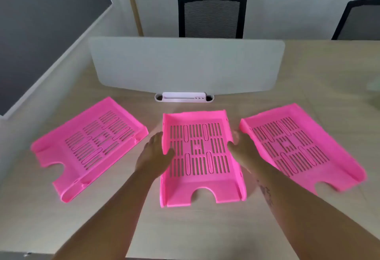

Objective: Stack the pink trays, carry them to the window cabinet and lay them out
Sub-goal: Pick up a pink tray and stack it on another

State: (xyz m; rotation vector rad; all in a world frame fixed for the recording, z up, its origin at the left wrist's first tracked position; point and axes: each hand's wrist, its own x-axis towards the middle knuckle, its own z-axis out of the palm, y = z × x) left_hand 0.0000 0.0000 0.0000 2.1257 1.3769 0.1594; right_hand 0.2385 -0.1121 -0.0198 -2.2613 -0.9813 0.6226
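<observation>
Both forearms reach in from the near edge. Left to right: the left tray [90,146] lies angled on the desk [185,229]; the left hand [153,155] clasps the middle tray [198,157] by its left wall, thumb inside; the right hand [240,148] seems pressed to its right wall, fingers hidden. The right tray [298,148] sits just beside. Lifting could knock that neighbour, or uneven pull could tilt the slick plastic. No readable writing anywhere.
</observation>
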